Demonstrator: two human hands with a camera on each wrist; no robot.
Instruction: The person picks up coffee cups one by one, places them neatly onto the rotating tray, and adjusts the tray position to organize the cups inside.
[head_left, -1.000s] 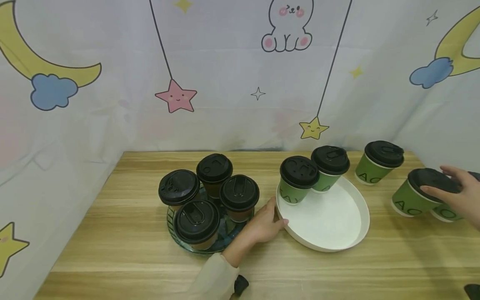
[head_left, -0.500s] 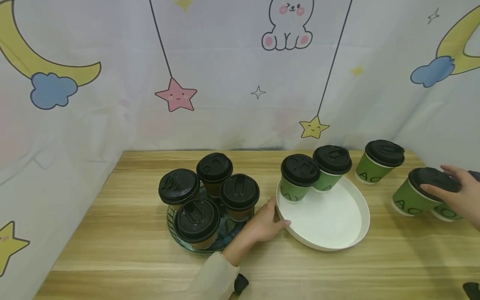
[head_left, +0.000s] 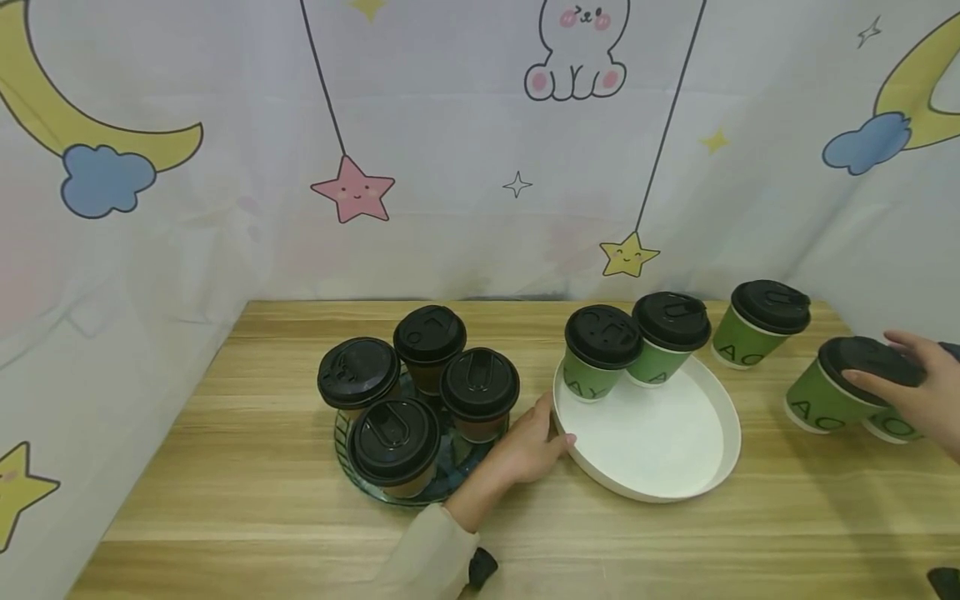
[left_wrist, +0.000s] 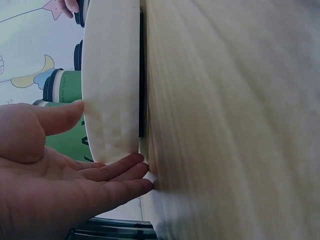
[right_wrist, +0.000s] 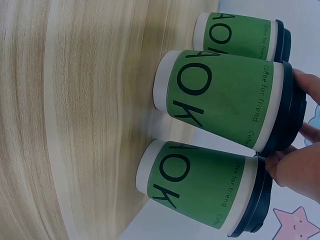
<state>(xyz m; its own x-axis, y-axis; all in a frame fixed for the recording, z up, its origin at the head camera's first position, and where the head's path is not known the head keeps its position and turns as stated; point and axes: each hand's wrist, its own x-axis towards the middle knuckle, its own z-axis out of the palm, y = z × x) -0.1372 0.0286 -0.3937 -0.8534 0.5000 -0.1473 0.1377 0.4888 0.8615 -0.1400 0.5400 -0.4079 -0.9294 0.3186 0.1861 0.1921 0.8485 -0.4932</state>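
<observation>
My left hand (head_left: 528,446) holds the left edge of the round white tray (head_left: 652,458). In the left wrist view the thumb lies at its rim and the fingers reach along the lower edge, above a thin dark strip (left_wrist: 142,80). Two green paper cups with black lids, a front cup (head_left: 591,373) and a rear cup (head_left: 660,364), stand at the tray's back left. At the right, my right hand (head_left: 922,387) grips another green cup (right_wrist: 220,100) by its black lid, thumb and fingers on opposite sides. That cup stands upright at the table surface.
Close beside the gripped cup is another green cup (head_left: 896,427), partly hidden by it. A further green cup (head_left: 750,333) stands at the back right. Left of my left hand, a dark glass plate (head_left: 453,479) carries several brown cups (head_left: 480,429) with black lids. A patterned curtain (head_left: 450,250) hangs behind the table.
The two cups on the white tray have shifted slightly to the right, and my left thumb has moved a little at the rim. My right hand stays on the same cup.
</observation>
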